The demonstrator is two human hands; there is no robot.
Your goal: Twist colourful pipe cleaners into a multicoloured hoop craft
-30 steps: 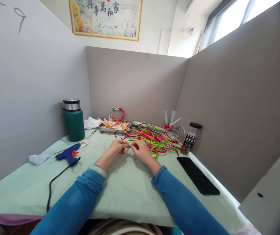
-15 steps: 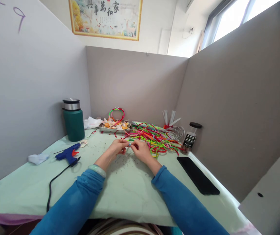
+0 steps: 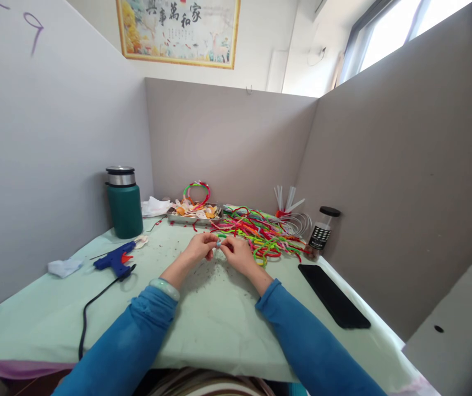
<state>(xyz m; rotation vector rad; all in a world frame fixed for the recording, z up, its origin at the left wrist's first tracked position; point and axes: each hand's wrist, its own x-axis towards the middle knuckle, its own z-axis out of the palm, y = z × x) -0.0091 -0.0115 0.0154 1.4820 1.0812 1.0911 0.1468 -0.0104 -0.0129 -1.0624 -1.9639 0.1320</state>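
Over the middle of the table, my left hand (image 3: 199,247) and my right hand (image 3: 236,253) meet fingertip to fingertip. Between them they pinch a small light-blue piece (image 3: 218,243), too small to name its kind. Both hands are closed, thumbs against index fingers. Just beyond and to the right of my right hand lies a tangled heap of bright fuzzy pipe cleaners (image 3: 267,234) in red, green, yellow and pink. Behind my left hand is a metal tray (image 3: 192,220) of small flat cut-outs, with a ring of coloured pipe cleaners (image 3: 208,193) on it.
To the left lie a blue glue gun (image 3: 114,260) with a black cord, a crumpled white tissue (image 3: 65,268) and a green bottle (image 3: 124,209). On the right are a black flat pad (image 3: 333,297) and a black-lidded jar (image 3: 320,234). Clear glue sticks (image 3: 290,198) stand behind. Grey partitions (image 3: 228,132) enclose the table.
My fingers have shifted very slightly around the small light-blue piece, which shows a little more now. Everything else looks the same.
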